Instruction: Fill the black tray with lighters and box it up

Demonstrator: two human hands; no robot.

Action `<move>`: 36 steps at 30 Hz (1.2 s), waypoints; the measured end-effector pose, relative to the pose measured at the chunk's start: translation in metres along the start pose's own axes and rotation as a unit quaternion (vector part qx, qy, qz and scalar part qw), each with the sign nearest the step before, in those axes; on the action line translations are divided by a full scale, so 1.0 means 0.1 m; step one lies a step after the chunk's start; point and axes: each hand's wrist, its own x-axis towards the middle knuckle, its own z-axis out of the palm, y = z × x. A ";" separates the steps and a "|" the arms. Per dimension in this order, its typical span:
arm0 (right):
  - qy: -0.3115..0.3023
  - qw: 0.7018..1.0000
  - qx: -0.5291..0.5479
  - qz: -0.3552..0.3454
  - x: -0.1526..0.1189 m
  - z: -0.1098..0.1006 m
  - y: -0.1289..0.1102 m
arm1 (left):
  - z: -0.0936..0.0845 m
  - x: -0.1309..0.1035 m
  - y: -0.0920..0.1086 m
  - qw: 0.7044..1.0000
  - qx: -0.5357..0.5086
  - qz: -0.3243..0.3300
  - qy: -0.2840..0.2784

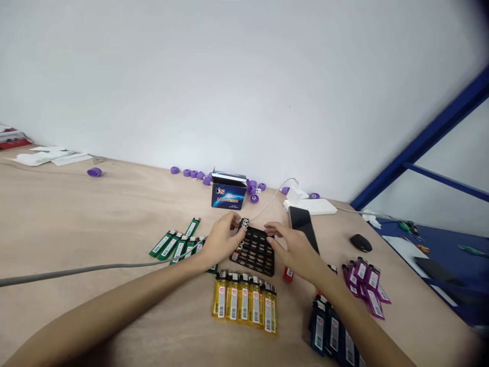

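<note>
A black grid tray (pixel 256 252) with rows of slots lies in front of me. A few lighters with metal tops stand in its left column, a red one (pixel 235 256) among them. My left hand (pixel 222 239) is curled around the tray's upper left edge, its thumb beside the metal tops. At the tray's right edge is my right hand (pixel 296 250), thumb and fingers apart, fingertips at or on the rim. Yellow lighters (pixel 244 300) lie in a row just below the tray. Green lighters (pixel 179 247) are spread left of it, partly behind my left arm.
Behind the tray stands a blue lighter box (pixel 228 196), with purple caps (pixel 194 174) along the wall. To the right are a phone (pixel 303 224), a white power strip (pixel 315 206), a mouse (pixel 360 243), purple lighters (pixel 367 280) and dark blue lighters (pixel 333 331). A grey cable (pixel 95 267) crosses the left side.
</note>
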 end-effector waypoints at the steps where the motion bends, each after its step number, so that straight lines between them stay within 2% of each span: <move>1: 0.014 1.000 -0.003 0.013 -0.10 -0.08 0.04 | -0.01 0.00 0.01 1.000 0.002 0.009 0.004; 3: 0.038 0.998 -0.013 0.046 -0.31 -0.23 0.15 | -0.05 -0.03 0.08 0.999 0.010 0.034 0.015; 6: 0.040 0.994 -0.045 0.095 -0.58 -0.40 0.37 | -0.09 -0.12 0.26 0.995 0.023 0.096 0.019; 10: -0.015 0.987 -0.096 0.127 -0.86 -0.49 0.62 | -0.06 -0.35 0.51 0.978 0.021 0.205 -0.018; 14: -0.049 0.980 -0.113 0.153 -1.03 -0.50 0.72 | -0.01 -0.58 0.66 0.951 0.032 0.300 -0.065; 19: -0.080 0.971 -0.106 0.200 -1.13 -0.52 0.76 | -0.02 -0.62 0.74 0.956 -0.004 0.279 -0.095; 25: -0.101 0.960 -0.087 0.245 -1.11 -0.47 0.79 | -0.02 -0.58 0.77 0.961 -0.023 0.256 -0.101; 30: -0.086 0.965 -0.083 0.233 -1.05 -0.40 0.75 | -0.02 -0.59 0.77 0.956 -0.020 0.275 -0.103; 36: -0.091 0.973 -0.070 0.200 -1.13 -0.48 0.74 | -0.06 -0.58 0.79 0.952 -0.020 0.292 -0.093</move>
